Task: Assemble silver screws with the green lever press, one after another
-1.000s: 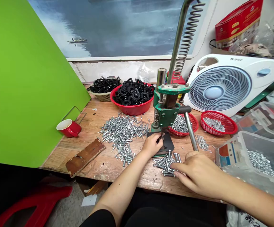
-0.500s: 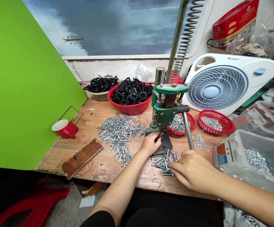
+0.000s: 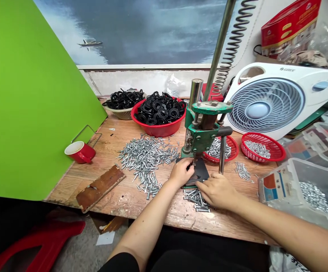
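Observation:
My left hand (image 3: 182, 172) is at the base of a green hand press (image 3: 202, 134), thumb and fingers pinched together under the ram. What they hold there is too small and covered to make out. The black plate (image 3: 200, 169) of the press lies beside these fingers. My right hand (image 3: 216, 190) is closed, palm down, over the right side of a small heap of bolts (image 3: 194, 196) before the press. Its fingertips reach the front edge of the plate; their contents are hidden. The steel lever (image 3: 223, 155) of the press comes down to the back of this hand.
A large pile of bolts (image 3: 147, 158) spreads left of the press. Behind it stands a red basin (image 3: 158, 130) of black rings. Red baskets (image 3: 279, 155), a clear plastic bin (image 3: 283, 189) and a fan (image 3: 257, 109) are on the right. A red mug (image 3: 81, 153) and a wooden board (image 3: 100, 189) lie left.
My right hand has moved up and left from the small bolt heap to the plate's front edge. The lever hangs more upright. My left hand stays at the press; the view has shifted slightly.

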### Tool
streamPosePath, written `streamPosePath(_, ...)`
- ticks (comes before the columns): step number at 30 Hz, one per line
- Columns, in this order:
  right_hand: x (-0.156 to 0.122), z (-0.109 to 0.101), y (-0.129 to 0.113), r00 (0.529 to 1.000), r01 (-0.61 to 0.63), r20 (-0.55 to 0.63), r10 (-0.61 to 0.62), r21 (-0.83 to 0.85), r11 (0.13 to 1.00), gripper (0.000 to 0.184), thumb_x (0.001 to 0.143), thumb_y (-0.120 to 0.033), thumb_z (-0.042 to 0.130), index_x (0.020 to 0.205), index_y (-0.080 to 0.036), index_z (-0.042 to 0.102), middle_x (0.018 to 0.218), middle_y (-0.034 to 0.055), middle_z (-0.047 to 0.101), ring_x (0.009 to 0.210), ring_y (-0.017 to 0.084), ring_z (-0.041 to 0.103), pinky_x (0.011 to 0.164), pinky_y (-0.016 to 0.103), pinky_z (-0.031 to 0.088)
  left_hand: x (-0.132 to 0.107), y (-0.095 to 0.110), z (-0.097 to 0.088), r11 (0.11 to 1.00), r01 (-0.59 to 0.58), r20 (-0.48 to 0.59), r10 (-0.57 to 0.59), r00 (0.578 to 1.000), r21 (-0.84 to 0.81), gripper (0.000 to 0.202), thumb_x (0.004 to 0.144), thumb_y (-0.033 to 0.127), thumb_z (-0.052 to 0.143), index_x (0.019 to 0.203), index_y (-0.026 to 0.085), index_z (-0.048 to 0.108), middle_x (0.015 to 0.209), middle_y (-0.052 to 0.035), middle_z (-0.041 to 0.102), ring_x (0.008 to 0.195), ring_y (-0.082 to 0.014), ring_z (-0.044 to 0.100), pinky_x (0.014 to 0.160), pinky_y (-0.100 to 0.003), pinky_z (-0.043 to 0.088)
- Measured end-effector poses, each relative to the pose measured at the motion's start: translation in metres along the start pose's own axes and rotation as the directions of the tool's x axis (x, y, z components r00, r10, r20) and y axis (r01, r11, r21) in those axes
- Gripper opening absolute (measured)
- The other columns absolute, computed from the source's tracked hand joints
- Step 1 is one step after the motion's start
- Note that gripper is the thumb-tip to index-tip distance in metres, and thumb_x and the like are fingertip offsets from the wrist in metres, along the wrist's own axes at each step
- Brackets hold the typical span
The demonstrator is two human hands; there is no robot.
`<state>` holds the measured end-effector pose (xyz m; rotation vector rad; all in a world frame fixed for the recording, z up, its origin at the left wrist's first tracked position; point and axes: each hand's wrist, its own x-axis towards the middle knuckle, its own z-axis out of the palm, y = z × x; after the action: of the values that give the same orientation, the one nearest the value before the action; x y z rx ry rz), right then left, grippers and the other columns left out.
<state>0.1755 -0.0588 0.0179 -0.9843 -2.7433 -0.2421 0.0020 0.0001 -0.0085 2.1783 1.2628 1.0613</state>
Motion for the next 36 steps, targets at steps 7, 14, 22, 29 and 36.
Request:
streamPosePath(7, -0.005, 0.008, 0.005, 0.993, 0.055, -0.108, -0.049, 0.052, 0.997, 0.026, 0.081, -0.024, 0.045, 0.102, -0.019, 0.058, 0.062, 0.0007, 0.055, 0.060, 0.009, 0.046, 0.069, 0.028, 0.026, 0.000, 0.000, 0.002, 0.999, -0.013, 0.019, 0.013, 1.000, -0.037, 0.030, 0.078, 0.012, 0.047, 0.105, 0.020, 0.057, 0.107, -0.0035, 0.061, 0.100, -0.0151, 0.055, 0.089, -0.029, 0.044)
streamPosePath(14, -0.006, 0.013, 0.008, 0.984, 0.080, -0.163, -0.068, 0.071, 0.994, 0.026, 0.081, -0.024, 0.044, 0.102, -0.018, 0.058, 0.063, 0.0012, 0.055, 0.061, 0.009, 0.045, 0.069, 0.028, 0.027, 0.000, 0.001, 0.003, 1.000, 0.001, 0.009, -0.001, 1.000, -0.015, 0.031, 0.077, 0.012, 0.047, 0.105, 0.020, 0.057, 0.106, -0.0038, 0.062, 0.100, -0.0160, 0.055, 0.089, -0.030, 0.044)
streamPosePath(22, 0.001, 0.019, 0.013, 0.982, 0.063, -0.179, -0.057, 0.025, 0.998, 0.024, 0.080, -0.022, 0.045, 0.099, -0.017, 0.059, 0.064, 0.0017, 0.054, 0.062, 0.010, 0.044, 0.067, 0.029, 0.025, 0.000, 0.002, 0.005, 1.000, -0.016, 0.002, 0.016, 1.000, -0.017, 0.031, 0.077, 0.011, 0.047, 0.105, 0.020, 0.057, 0.108, -0.0033, 0.061, 0.101, -0.0150, 0.055, 0.090, -0.029, 0.044)
streamPosePath(29, -0.008, 0.004, 0.005, 0.981, 0.093, -0.182, -0.074, 0.101, 0.990, 0.027, 0.081, -0.020, 0.044, 0.104, -0.016, 0.057, 0.064, 0.0011, 0.055, 0.061, 0.009, 0.046, 0.070, 0.028, 0.028, 0.000, 0.002, 0.002, 1.000, -0.011, 0.007, 0.011, 1.000, -0.023, 0.030, 0.077, 0.012, 0.047, 0.105, 0.020, 0.057, 0.106, -0.0041, 0.062, 0.099, -0.0160, 0.055, 0.089, -0.030, 0.045)
streamPosePath(36, -0.011, -0.003, 0.001, 0.989, 0.079, -0.132, -0.066, 0.097, 0.992, 0.026, 0.081, -0.021, 0.042, 0.102, -0.016, 0.057, 0.060, 0.0009, 0.054, 0.058, 0.009, 0.045, 0.070, 0.028, 0.027, 0.001, -0.003, 0.003, 1.000, -0.003, 0.023, 0.004, 1.000, -0.025, 0.031, 0.078, 0.013, 0.046, 0.107, 0.019, 0.056, 0.110, -0.0051, 0.060, 0.103, -0.0170, 0.053, 0.092, -0.031, 0.043)
